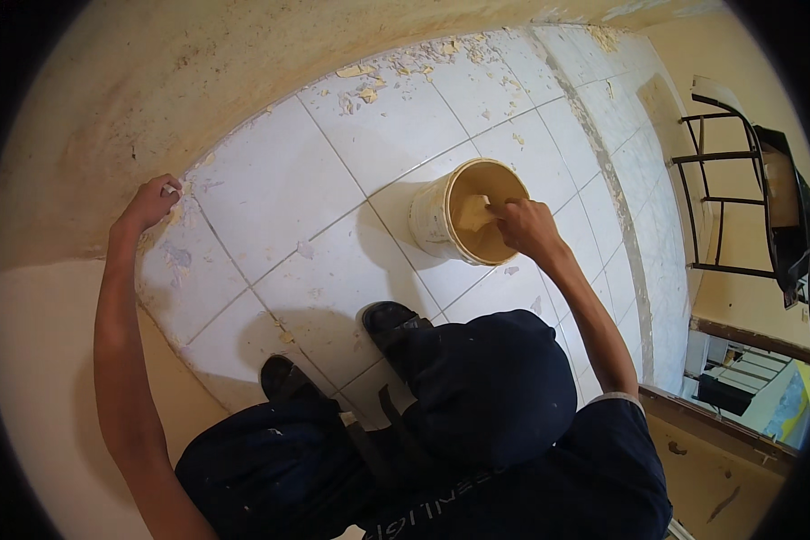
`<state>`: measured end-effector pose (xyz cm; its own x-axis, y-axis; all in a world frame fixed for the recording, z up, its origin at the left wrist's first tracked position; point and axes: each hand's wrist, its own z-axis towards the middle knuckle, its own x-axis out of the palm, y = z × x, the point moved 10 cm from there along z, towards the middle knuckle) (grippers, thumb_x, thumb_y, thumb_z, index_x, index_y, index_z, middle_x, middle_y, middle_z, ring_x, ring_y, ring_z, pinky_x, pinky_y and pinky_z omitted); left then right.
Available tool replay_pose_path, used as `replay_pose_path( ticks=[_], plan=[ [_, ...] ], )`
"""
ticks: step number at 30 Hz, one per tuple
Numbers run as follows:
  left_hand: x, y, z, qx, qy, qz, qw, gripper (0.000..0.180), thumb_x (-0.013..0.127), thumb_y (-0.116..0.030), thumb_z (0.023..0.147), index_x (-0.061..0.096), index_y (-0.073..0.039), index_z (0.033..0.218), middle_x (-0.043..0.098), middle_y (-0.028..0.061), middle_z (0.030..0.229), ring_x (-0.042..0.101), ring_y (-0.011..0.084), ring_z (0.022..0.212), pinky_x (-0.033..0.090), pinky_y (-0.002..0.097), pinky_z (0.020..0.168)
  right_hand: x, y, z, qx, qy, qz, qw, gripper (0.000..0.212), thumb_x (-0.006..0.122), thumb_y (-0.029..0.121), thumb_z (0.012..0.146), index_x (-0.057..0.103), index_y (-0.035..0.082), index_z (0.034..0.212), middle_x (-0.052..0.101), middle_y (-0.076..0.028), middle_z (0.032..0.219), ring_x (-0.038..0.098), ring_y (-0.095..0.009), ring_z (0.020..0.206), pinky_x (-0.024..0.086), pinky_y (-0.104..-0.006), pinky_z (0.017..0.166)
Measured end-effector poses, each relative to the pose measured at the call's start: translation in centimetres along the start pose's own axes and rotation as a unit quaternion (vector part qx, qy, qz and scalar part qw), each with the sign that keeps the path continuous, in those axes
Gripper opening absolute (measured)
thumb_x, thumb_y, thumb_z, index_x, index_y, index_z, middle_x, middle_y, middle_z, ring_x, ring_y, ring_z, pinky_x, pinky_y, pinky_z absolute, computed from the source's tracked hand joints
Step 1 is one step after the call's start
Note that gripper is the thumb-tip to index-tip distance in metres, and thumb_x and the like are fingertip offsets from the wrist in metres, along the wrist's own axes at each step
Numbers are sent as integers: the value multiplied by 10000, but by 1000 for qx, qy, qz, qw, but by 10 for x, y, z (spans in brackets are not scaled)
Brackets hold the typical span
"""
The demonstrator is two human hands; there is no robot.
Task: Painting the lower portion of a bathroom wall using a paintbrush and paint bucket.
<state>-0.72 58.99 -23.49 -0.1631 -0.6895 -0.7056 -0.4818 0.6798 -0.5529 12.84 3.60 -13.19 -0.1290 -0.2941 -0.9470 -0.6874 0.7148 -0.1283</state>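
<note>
My right hand [524, 225] reaches over the rim of a cream plastic bucket [432, 220], its fingers closed. At the fingertips, inside the bucket, is a pale yellow flat piece [471, 212]; I cannot tell whether it is gripped or lies in the bucket. The bucket stands on the white tiles, its mouth tilted toward the right in view. My left hand [150, 203] is down at the foot of the wall on the left, fingers curled together beside loose paint flakes [176, 214]. Whatever is between those fingers is too small to name.
Peeled paint flakes [369, 93] lie scattered along the base of the stained yellow wall [153, 99]. A black metal-framed rack [715, 198] stands at the right. Below it is a doorway or opening [751, 387]. My shoes [391, 324] are on the tiles between my hands.
</note>
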Motion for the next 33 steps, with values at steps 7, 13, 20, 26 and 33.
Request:
replay_pose_path(
  ticks=[7,13,20,26,33],
  plan=[
    [-7,58,-26,-57,24,59,996,207,585,-209,832,589,-56,972,591,85,704,558,152,598,452,305,585,14,-6,13,1,10,-33,999,285,596,80,697,704,157,950,641,-116,667,643,-268,602,519,-371,561],
    [-15,59,-38,-43,-2,25,999,196,582,-195,827,584,-48,956,568,70,663,550,149,585,448,302,583,22,-3,13,-33,-11,-12,999,188,604,82,671,698,129,827,634,-117,639,639,-275,594,517,-377,553],
    [-13,68,-37,-71,19,22,997,211,584,-187,825,578,-38,975,542,46,661,551,139,583,445,290,586,32,-1,16,-51,-6,-12,999,163,611,100,673,689,122,815,630,-115,630,633,-278,582,511,-382,549],
    [-11,37,-24,-45,7,28,999,211,579,-201,843,580,-50,991,545,62,673,546,146,606,447,303,594,10,-4,2,-11,-5,-3,1000,253,594,106,714,694,145,943,633,-104,642,631,-275,590,514,-375,561],
    [-4,34,-14,-35,20,28,999,214,584,-160,830,568,-37,1005,520,44,685,540,141,610,466,296,586,-65,-13,-58,27,-85,148,985,230,611,136,803,666,124,1026,672,-86,862,646,-278,693,522,-372,646]
  ],
)
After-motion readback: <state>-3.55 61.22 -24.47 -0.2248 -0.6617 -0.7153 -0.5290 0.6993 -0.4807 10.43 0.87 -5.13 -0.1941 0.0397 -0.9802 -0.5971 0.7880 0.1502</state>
